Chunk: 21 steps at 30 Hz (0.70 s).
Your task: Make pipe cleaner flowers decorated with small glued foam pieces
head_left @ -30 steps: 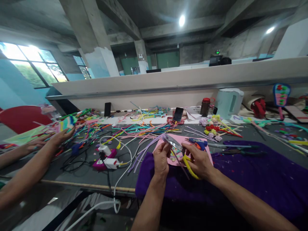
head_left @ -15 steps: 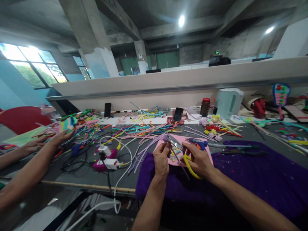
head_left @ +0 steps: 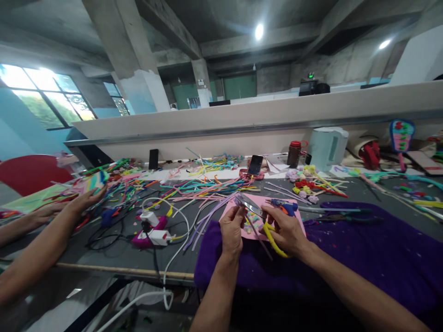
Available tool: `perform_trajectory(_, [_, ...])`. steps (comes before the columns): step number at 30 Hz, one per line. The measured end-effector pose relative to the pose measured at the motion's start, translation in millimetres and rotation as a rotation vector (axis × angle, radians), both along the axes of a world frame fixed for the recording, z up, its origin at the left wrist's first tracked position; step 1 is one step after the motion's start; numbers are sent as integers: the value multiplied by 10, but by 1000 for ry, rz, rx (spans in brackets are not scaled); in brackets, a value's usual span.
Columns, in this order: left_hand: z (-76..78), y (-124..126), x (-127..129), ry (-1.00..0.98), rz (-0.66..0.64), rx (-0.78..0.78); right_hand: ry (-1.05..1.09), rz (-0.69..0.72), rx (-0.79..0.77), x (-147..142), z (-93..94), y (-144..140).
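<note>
My right hand (head_left: pixel 282 229) is closed round the yellow-handled scissors (head_left: pixel 276 242), whose metal blades point up and left toward my other fingers. Pinched in my left hand (head_left: pixel 232 228) is a thin pale purple pipe cleaner (head_left: pixel 260 238), its tail hanging down to the right. The blades lie close to the pipe cleaner's upper end; whether they touch it I cannot tell. Below both hands is a pink sheet (head_left: pixel 300 220) with small coloured bits on it. A blue glue gun (head_left: pixel 289 208) lies just beyond my right hand.
Purple cloth (head_left: pixel 346 258) covers the near table, with pliers (head_left: pixel 349 217) on it. To the left are a power strip (head_left: pixel 138 238) and a white cable. Loose pipe cleaners (head_left: pixel 204 186), a phone (head_left: pixel 255 165) and a kettle (head_left: pixel 327 147) stand farther back. Another person's arms (head_left: pixel 51 240) reach in at left.
My hands, the scissors and the pipe cleaner stay nearly in place. The whole view has shifted slightly. At left, the other person's hand still holds a striped colourful piece, now tilted a little differently.
</note>
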<state>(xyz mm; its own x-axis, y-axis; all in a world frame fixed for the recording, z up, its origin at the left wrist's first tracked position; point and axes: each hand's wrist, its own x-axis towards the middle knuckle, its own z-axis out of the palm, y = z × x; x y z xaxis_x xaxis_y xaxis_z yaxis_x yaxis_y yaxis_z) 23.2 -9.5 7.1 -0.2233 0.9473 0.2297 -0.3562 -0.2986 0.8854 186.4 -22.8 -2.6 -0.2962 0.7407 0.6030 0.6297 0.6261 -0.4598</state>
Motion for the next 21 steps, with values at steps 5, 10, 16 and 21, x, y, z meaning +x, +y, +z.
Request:
perform_trajectory(5, [-18,6,-4,17,10,-3,1,6,-5,-3,3,3])
perform_trajectory(10, [-37,11,-4,5,30,-16,-7,-9,-4,-4,5,-3])
perform_trajectory(16, [-34,4,-11,-4,18,-20,-9,-13,14,-4,-11,-3])
perform_trajectory(21, [-36,8,-6,-10,16,-18,-18,2,25,9,-36,19])
